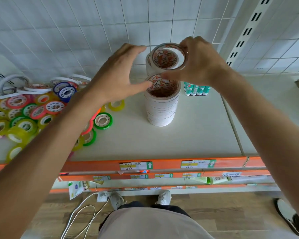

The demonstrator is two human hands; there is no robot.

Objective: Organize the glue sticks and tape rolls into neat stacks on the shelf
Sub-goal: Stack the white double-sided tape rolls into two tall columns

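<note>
Two stacks of white tape rolls stand on the white shelf. The near stack is tall; the far stack stands behind it by the tiled wall. My right hand grips a white tape roll, tilted, over the far stack. My left hand is spread, its fingertips touching the rim of the near stack. Several green-and-white glue sticks stand upright to the right of the stacks, partly hidden by my right wrist.
A loose heap of small coloured tape rolls and thin white rolls covers the shelf's left side. The orange shelf edge carries price labels. Lower shelves, a white cable and my shoes are below.
</note>
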